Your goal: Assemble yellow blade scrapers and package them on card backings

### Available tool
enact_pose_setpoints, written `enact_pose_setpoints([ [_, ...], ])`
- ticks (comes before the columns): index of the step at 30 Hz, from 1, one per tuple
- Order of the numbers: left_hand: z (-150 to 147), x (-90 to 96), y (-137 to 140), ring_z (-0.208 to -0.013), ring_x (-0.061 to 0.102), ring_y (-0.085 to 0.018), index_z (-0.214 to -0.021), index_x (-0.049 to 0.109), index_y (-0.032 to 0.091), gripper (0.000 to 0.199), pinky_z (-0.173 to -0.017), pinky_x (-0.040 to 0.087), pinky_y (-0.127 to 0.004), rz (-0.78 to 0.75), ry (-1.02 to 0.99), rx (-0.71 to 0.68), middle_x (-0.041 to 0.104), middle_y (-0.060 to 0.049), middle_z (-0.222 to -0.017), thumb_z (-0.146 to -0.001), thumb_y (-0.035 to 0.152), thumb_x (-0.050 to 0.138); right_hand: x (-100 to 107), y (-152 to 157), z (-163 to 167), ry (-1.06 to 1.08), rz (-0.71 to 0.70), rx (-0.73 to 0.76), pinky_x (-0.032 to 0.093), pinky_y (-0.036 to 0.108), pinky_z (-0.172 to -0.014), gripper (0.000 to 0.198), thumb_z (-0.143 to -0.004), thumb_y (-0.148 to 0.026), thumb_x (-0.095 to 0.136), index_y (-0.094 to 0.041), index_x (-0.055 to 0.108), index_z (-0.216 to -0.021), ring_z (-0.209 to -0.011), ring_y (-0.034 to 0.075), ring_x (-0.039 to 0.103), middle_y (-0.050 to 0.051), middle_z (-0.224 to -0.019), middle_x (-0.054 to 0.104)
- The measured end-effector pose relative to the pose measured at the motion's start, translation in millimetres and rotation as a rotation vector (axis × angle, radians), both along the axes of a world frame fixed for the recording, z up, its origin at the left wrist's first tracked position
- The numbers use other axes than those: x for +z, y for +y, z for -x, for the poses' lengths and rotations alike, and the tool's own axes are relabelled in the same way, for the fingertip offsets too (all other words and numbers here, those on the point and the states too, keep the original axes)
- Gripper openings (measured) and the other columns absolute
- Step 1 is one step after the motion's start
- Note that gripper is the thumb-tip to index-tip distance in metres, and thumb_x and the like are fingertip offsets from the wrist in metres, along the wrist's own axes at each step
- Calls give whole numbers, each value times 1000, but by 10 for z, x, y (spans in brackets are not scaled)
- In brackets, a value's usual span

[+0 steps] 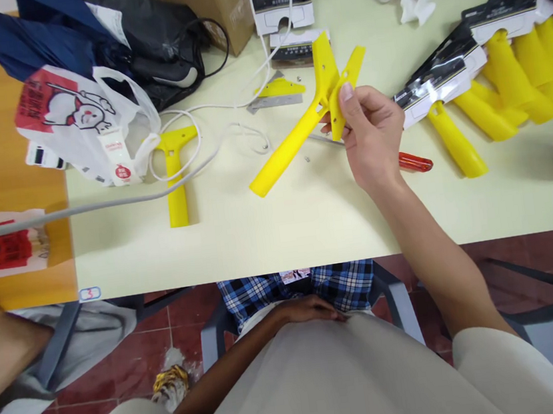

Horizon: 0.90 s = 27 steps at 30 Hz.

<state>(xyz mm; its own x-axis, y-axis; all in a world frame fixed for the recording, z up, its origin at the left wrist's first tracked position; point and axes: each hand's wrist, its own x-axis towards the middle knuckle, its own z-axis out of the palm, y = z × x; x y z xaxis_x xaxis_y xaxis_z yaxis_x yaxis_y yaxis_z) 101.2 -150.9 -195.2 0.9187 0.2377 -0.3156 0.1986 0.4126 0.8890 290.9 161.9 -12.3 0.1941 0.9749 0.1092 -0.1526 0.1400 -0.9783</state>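
Yellow handle (289, 148) and plate (353, 68) sit pinched in the right hand (372, 125), right of centre, probably so neither slips. Left hand (312, 309) rests unclenched, lower centre.

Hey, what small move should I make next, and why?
Perhaps raise your left hand to steady the yellow handle: your right hand alone seems to hold it together with a yellow plate, while the left lies away from the table.
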Motion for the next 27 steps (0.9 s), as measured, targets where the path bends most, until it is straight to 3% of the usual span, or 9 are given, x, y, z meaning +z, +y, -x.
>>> enact_pose_setpoints([
  [4, -6, -130, -65, -134, 87, -35, -117, 95, 39, 42, -117, 69, -43, 170, 40, -14, 91, -4, -134, -96, 73, 83, 11, -6, 11, -44, -7, -17, 72, 39, -76, 58, -93, -82, 89, -27, 73, -90, -78, 17, 73, 1, -81, 62],
  [7, 20, -142, -75, -131, 89, -34, -121, 92, 28, 53, -117, 71, -51, 165, 99, 24, 92, -12, -132, -98, 75, 83, 60, -29, 22, -71, -52, -46, 72, 39, -78, 58, -95, -81, 88, -26, 70, -90, -79, 17, 74, 1, -82, 62],
  [10, 10, -26, -14, -125, 91, -34, -118, 91, 34, 47, -113, 72, -49, 79, 145, 77, 93, -8, -128, -100, 75, 78, 118, -61, 33, -128, -106, -100, 71, 41, -81, 60, -96, -85, 83, -27, 68, -89, -85, 20, 76, 1, -82, 63],
  [14, 14, 438, 231, -123, 90, -37, -119, 91, 39, 34, -114, 69, -52, -85, 143, 78, 93, -6, -128, -103, 64, 75, 158, -92, 43, -112, -183, -134, 69, 42, -81, 51, -98, -77, 86, -29, 69, -91, -81, 19, 74, 0, -87, 67],
  [18, 195, 1320, 737, -126, 88, -27, -141, 87, 29, 36, -119, 67, -45, -267, -13, 40, 91, -9, -135, -119, 41, 61, 119, -76, 55, -98, -136, -90, 68, 40, -81, 54, -98, -77, 86, -27, 67, -92, -84, 18, 75, 0, -90, 70],
  [21, 375, 2004, 1272, -112, 88, -20, -149, 82, 33, 37, -109, 70, -37, -526, -176, 275, 93, -3, -120, -118, 23, 64, 43, -34, 56, -141, -97, -53, 65, 35, -78, 69, -96, -91, 78, -24, 63, -93, -82, 16, 73, 1, -87, 69],
  [23, 438, 2266, 1670, -110, 87, -17, -144, 82, 35, 37, -104, 71, -34, -630, -193, 459, 91, -1, -119, -116, 16, 67, 13, 1, 45, -166, -79, -13, 62, 31, -73, 76, -93, -97, 76, -23, 61, -91, -77, 13, 70, 1, -83, 69],
  [25, 431, 2285, 2083, -110, 85, -17, -129, 84, 34, 23, -108, 69, -37, -863, -147, 775, 89, -1, -117, -119, 23, 67, 28, 45, 25, -186, -81, 57, 58, 28, -68, 80, -89, -101, 78, -22, 61, -88, -71, 10, 66, 1, -81, 69],
  [27, 363, 2078, 2486, -128, 81, -21, -134, 81, 33, 22, -118, 65, -43, -1005, -27, 970, 85, -5, -131, -122, 40, 63, 88, 105, 3, -208, -76, 144, 57, 28, -67, 85, -85, -104, 78, -21, 60, -85, -68, 10, 64, 2, -80, 68],
])
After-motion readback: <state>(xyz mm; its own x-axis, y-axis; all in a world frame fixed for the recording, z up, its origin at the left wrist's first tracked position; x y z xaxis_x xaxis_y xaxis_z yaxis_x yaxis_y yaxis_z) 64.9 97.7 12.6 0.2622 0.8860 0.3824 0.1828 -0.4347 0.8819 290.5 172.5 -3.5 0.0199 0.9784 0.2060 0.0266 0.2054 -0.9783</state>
